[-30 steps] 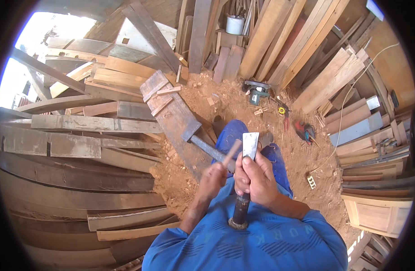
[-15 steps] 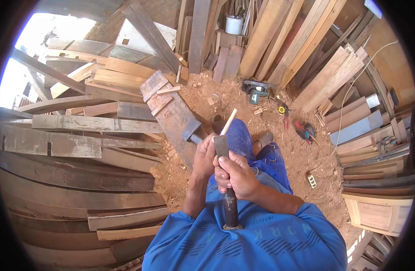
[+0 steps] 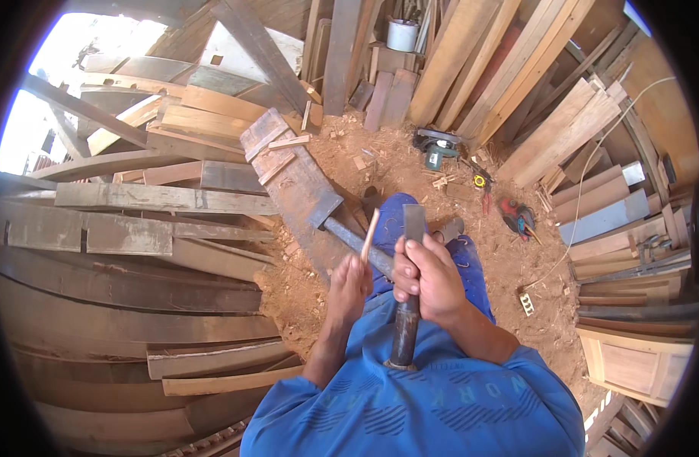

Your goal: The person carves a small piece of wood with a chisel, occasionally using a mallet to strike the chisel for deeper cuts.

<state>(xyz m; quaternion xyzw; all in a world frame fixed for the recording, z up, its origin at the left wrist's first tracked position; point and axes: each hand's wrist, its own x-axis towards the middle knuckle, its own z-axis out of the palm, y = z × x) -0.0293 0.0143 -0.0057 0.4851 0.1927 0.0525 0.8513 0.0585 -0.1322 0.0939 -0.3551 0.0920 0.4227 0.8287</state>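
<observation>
I find, from the left, a plank [image 3: 279, 161] with a hammer's [image 3: 348, 234] head resting on it. My left hand [image 3: 348, 288] pinches a wooden stick [image 3: 371, 233] by its lower end; the stick is already slim, and I judge it partly shaped. The chisel [image 3: 414, 221] stands just beside it, apart, so no cut is in progress; my right hand [image 3: 432, 280] grips it closed, butt against the shirt [image 3: 441, 404]. Remaining paring: I cannot tell.

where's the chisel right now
In the head view, the chisel is in the right hand, just right of picture centre, beside the thin wooden stick in the left hand.
</observation>
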